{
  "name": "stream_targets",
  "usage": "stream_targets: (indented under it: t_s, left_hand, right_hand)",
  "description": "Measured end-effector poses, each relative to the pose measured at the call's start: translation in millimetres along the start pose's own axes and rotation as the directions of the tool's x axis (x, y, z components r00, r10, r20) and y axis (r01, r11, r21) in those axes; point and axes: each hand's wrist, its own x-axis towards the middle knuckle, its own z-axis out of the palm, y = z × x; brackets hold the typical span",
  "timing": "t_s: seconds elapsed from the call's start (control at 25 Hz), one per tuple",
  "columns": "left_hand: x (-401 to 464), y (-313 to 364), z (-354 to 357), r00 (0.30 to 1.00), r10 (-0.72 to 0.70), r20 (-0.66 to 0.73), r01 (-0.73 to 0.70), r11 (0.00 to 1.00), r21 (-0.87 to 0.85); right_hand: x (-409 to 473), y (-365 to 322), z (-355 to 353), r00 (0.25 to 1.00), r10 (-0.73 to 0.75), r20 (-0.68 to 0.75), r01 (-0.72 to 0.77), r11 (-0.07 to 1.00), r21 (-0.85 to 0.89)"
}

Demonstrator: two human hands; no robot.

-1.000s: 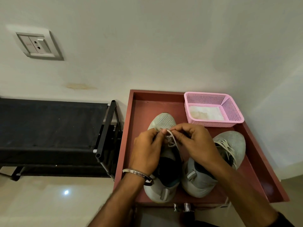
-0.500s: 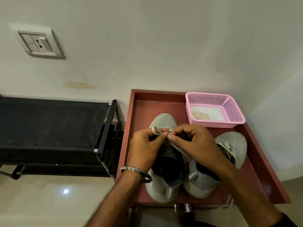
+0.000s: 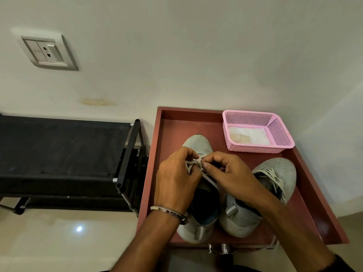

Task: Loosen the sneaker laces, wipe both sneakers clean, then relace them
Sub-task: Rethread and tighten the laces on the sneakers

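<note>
Two sneakers side by side in the red tray [image 3: 306, 195], heels nearest. Left hand [image 3: 176, 181] and right hand [image 3: 227, 175] both pinch the lace [image 3: 194, 164] over the left sneaker [image 3: 198, 143], likely tying it; right sneaker [image 3: 279, 171] beside, one pink basket [image 3: 279, 132] beyond

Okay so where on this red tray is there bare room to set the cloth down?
Bare tray floor lies between the back rim, the left sneaker's toe and the pink basket; another patch lies right of the right sneaker. The middle is crowded by both sneakers, left hand and right hand.
</note>
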Motion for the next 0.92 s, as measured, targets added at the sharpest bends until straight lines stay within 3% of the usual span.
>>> stream_targets:
  t_s: [0.2, 0.4, 0.52, 0.72, 0.92]
  left_hand:
    - [-2.5, -3.3, 5.4, 0.997, -0.020, -0.073, 0.024, 0.998, 0.054]
    - [-0.8, -3.7, 4.7, 0.998, -0.064, 0.006, 0.064, 0.995, -0.072]
    - [-1.2, -4.4, 3.5, 0.994, -0.106, 0.021, 0.108, 0.987, -0.116]
    - [-1.2, -1.9, 1.7, 0.994, -0.109, 0.022, 0.111, 0.983, -0.147]
    - [-1.4, -2.3, 0.8, 0.991, -0.133, 0.032, 0.136, 0.980, -0.144]
  right_hand:
    - [-0.3, -0.2, -1.8, 0.999, -0.043, 0.026, 0.043, 0.999, -0.016]
    - [3.4, 1.5, -0.7, 0.996, 0.070, 0.060, -0.076, 0.992, 0.102]
    - [5.0, 2.2, -5.1, 0.992, 0.077, 0.098, -0.085, 0.993, 0.084]
    - [6.2, 4.4, 2.6, 0.986, -0.033, -0.161, 0.040, 0.998, 0.042]
    - [7.9, 10.1, -2.9, 0.995, 0.043, 0.088, -0.068, 0.951, 0.301]
